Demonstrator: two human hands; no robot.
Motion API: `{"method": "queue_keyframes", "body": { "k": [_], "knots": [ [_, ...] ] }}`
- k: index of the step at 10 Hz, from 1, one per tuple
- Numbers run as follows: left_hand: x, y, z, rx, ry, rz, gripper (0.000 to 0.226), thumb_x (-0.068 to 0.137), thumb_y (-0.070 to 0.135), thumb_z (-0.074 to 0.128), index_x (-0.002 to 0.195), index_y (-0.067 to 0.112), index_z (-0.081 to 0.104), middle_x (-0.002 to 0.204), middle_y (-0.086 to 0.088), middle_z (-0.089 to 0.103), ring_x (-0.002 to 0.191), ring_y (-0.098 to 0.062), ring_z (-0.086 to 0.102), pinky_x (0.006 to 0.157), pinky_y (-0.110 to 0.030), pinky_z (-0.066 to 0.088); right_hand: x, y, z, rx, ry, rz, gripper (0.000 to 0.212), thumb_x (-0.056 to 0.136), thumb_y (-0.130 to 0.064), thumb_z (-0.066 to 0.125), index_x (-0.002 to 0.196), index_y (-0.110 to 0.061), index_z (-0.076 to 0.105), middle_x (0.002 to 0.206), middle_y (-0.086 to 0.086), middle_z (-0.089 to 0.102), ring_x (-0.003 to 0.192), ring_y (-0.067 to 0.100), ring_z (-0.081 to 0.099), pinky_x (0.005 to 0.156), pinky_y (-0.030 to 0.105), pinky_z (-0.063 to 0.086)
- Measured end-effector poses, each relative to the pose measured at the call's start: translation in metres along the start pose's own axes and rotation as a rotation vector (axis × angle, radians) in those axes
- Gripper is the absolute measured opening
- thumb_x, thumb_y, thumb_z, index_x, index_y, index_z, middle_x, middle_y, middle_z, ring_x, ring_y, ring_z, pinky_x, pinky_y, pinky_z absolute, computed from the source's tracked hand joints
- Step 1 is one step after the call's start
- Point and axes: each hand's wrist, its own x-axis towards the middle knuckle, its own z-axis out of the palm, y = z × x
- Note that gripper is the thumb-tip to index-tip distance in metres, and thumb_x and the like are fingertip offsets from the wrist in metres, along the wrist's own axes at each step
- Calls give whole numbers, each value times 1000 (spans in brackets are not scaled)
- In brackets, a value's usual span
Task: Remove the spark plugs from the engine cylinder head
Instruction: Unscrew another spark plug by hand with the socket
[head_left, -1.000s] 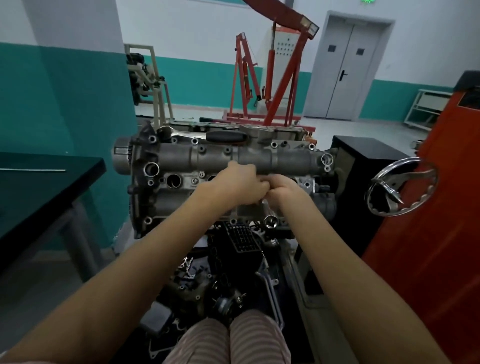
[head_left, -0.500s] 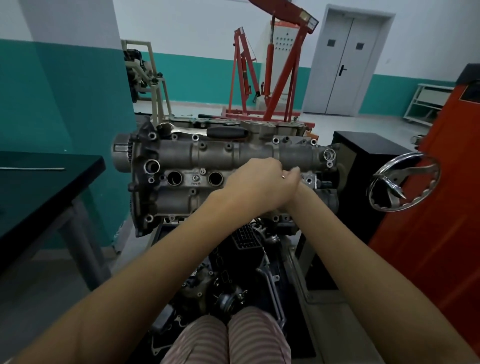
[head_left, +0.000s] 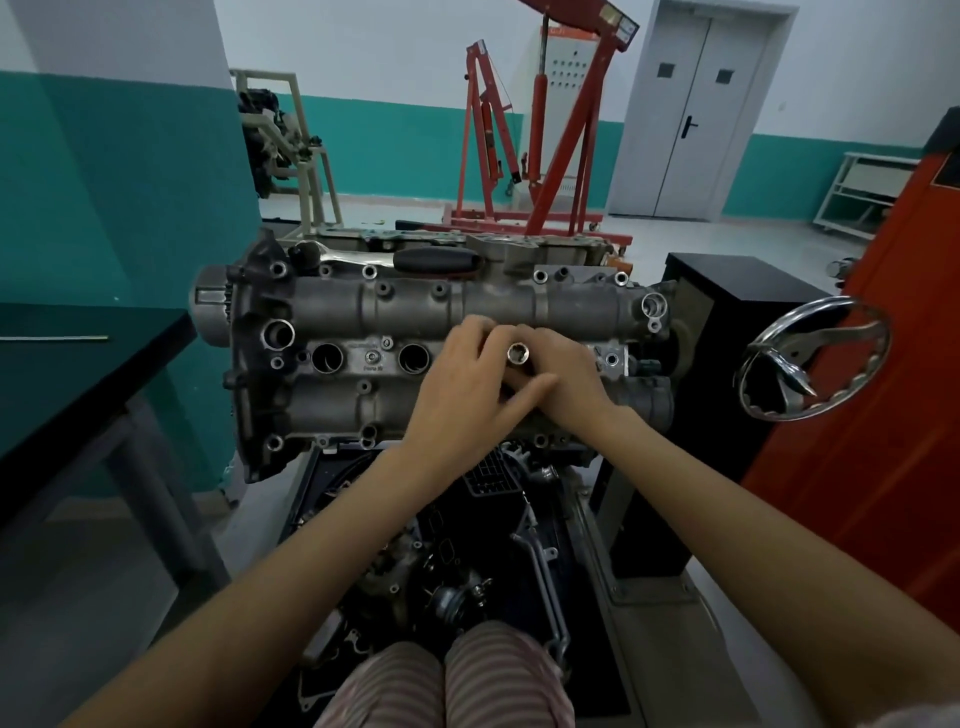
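Observation:
The grey engine cylinder head (head_left: 363, 306) stands on its mount in front of me. Two open spark plug wells (head_left: 327, 358) show left of centre. A shiny metal socket (head_left: 519, 357) stands up from the head near its middle, open end toward me. My left hand (head_left: 462, 384) and my right hand (head_left: 566, 376) meet around the socket, fingers curled on it from both sides. No spark plug itself is visible.
A ratchet with a black handle (head_left: 431, 258) lies on top of the head. A chrome handwheel (head_left: 810, 358) and an orange cabinet (head_left: 883, 415) are at right, a black table (head_left: 78, 374) at left, a red engine hoist (head_left: 540, 130) behind.
The socket's open end has come into view between my fingers. Both hands have shifted slightly right along the head, uncovering the second plug well, and still meet at the socket.

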Motion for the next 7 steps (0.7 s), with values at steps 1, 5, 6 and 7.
{"method": "queue_keyframes", "body": {
  "k": [1, 5, 6, 7],
  "knots": [
    [5, -10, 1, -178, -61, 101, 39, 92, 5, 52, 130, 3, 48, 132, -11, 50, 123, -19, 47, 102, -23, 37, 0, 5, 5, -31, 32, -42, 27, 89, -13, 54, 113, -2, 57, 105, 20, 59, 97, 37, 53, 81, 45, 43],
    [6, -25, 9, -183, 154, 35, 19, 76, 22, 75, 82, 8, 65, 77, 1, 69, 70, -7, 61, 62, -16, 45, -4, 6, 6, -2, 168, -77, 20, 79, -12, 68, 93, 1, 63, 95, 18, 60, 97, 35, 50, 85, 7, 9],
    [17, -23, 5, -102, 139, 21, 32, 77, 35, 73, 73, 10, 54, 68, 4, 56, 61, -10, 49, 56, -20, 38, -5, 6, 8, 62, 127, -153, 18, 85, -6, 60, 97, 6, 65, 102, 22, 61, 114, -7, 38, 77, 1, -7],
    [19, -26, 5, -121, 46, 110, 22, 85, 27, 66, 90, 9, 57, 86, 1, 55, 79, -10, 48, 72, -16, 39, -5, 9, 16, 90, 103, -262, 23, 86, -3, 56, 104, 9, 62, 109, 24, 58, 85, -40, -2, 77, 0, -11]
  ]
}}
